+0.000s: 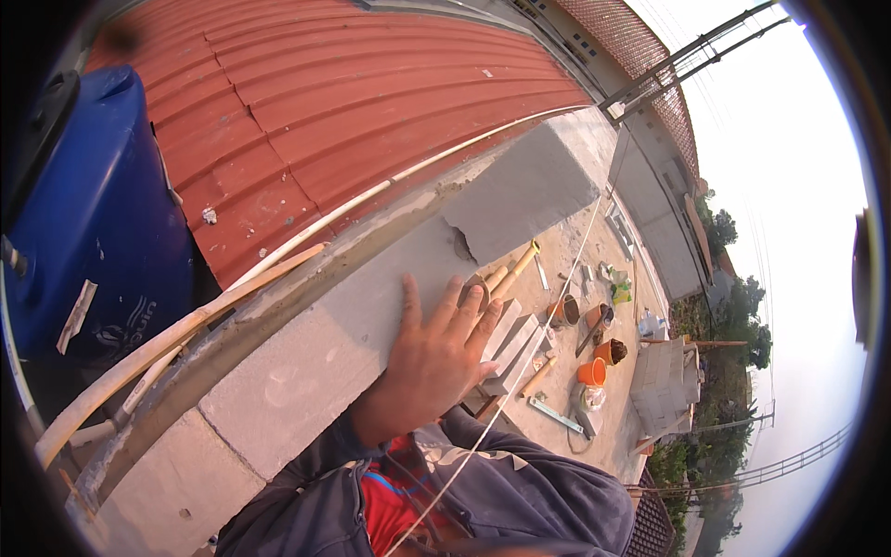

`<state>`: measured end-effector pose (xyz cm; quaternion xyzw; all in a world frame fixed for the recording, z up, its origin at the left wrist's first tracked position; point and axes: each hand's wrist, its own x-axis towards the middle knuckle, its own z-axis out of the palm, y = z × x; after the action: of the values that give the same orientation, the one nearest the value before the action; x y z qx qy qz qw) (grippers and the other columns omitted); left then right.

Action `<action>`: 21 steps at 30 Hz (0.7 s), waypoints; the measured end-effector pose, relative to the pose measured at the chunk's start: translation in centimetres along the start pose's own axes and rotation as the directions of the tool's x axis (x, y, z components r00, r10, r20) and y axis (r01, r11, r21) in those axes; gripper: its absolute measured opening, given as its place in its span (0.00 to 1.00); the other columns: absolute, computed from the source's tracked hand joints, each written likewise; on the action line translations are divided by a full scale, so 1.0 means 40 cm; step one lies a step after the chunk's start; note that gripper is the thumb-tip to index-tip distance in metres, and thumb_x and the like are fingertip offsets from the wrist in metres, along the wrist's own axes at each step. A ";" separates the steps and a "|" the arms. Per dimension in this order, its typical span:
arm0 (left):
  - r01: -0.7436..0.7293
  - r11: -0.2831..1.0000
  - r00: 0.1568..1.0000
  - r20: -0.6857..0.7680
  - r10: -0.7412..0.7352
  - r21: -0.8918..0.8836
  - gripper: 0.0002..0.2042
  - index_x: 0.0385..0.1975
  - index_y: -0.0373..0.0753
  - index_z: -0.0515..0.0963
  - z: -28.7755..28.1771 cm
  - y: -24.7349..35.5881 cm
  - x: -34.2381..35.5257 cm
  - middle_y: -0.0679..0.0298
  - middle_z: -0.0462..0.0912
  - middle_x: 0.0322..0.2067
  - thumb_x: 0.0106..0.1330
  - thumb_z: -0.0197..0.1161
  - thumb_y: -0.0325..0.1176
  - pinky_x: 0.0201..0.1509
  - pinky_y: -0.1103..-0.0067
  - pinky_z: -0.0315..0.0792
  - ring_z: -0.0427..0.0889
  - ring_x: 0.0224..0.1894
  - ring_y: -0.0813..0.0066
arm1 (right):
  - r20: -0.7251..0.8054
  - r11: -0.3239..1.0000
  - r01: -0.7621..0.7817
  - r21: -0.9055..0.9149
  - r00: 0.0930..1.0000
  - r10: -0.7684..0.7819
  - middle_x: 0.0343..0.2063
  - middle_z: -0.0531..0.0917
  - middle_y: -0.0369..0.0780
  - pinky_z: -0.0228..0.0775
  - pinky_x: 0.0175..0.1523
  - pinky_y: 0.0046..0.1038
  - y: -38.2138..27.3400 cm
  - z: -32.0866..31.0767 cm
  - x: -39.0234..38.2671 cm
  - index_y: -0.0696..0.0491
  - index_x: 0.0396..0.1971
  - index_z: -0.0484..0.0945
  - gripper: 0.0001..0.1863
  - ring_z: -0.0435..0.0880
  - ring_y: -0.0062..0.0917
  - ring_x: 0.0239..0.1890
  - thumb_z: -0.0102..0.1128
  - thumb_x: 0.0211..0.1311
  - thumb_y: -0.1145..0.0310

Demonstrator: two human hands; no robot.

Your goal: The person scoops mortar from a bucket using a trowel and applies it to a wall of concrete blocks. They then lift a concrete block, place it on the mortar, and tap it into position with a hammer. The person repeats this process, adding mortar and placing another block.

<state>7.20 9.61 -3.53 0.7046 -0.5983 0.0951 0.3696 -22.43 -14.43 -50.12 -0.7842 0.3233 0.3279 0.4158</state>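
My left hand (pixel 427 357) lies flat, palm down, on top of a pale grey concrete block (pixel 334 325) in a wall course. Its fingers are spread and hold nothing. Just beyond the fingertips, another grey block (pixel 529 195) sits in the same row, with a chipped, ragged notch in its near edge. My right sleeve (pixel 538 473) bends in toward the wall, but my right hand is hidden behind the left hand and wall. A taut white string (pixel 557 302) runs along the right side of the blocks. A nearer block (pixel 186 473) adjoins at a visible joint.
A red corrugated roof (pixel 325 93) and a blue barrel (pixel 102 223) lie left of the wall, beside a bent wooden pole (pixel 167 343). Down on the right floor are an orange bucket (pixel 591 372), a spirit level (pixel 555 415), loose blocks (pixel 515 348) and a block stack (pixel 664 385).
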 end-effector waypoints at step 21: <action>0.005 0.995 0.998 0.060 -0.011 0.102 0.38 0.70 0.41 0.79 -0.008 0.027 0.029 0.53 0.81 0.67 0.64 0.72 0.60 0.77 0.30 0.53 0.76 0.72 0.48 | -0.063 0.997 0.063 0.041 0.996 -0.061 0.50 0.91 0.47 0.83 0.58 0.42 -0.125 0.054 0.077 0.53 0.62 0.84 0.26 0.91 0.41 0.54 0.58 0.68 0.60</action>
<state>6.63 8.90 -2.19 0.7275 -0.6007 0.1025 0.3153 -17.30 -11.06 -51.29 -0.7946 0.3185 0.2834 0.4322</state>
